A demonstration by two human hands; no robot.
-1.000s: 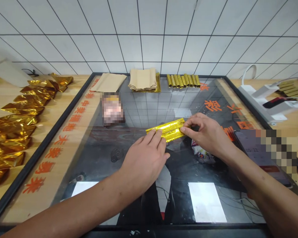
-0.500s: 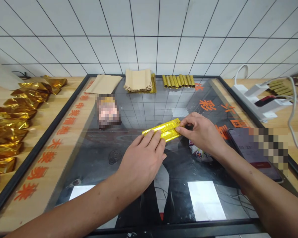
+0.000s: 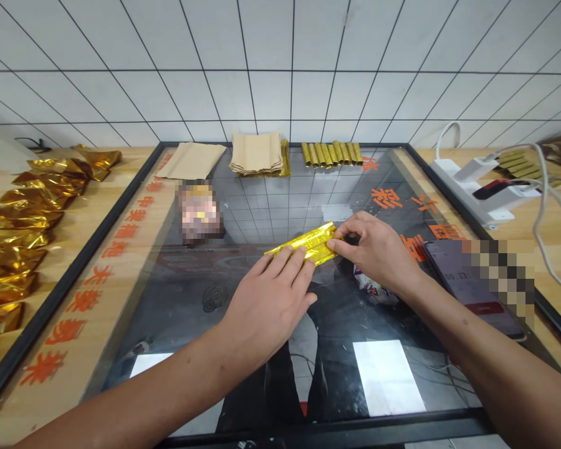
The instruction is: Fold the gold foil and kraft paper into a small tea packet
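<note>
A shiny gold foil paper (image 3: 318,236), folded into a narrow strip with lengthwise creases, lies slantwise on the dark glass tabletop (image 3: 257,206). My left hand (image 3: 272,293) rests flat over its near left part, fingers stretched out and pressing on it. At the strip's right end, my right hand (image 3: 378,249) pinches the edge between thumb and forefinger. Part of the foil is hidden under the left fingers. A crumpled white printed wrapper (image 3: 373,288) sits just below the right hand.
Along the back are brown paper sheets (image 3: 191,160), a paper stack (image 3: 256,151) and a row of gold rolls (image 3: 331,154). Folded gold foil pieces (image 3: 21,218) line the left side. A phone (image 3: 467,287) and power strip (image 3: 472,193) with cables are at right.
The view has shifted slightly, moving the surroundings a little left. Both hands keep nearly the same places on the foil, with the left fingers slightly farther along it.
</note>
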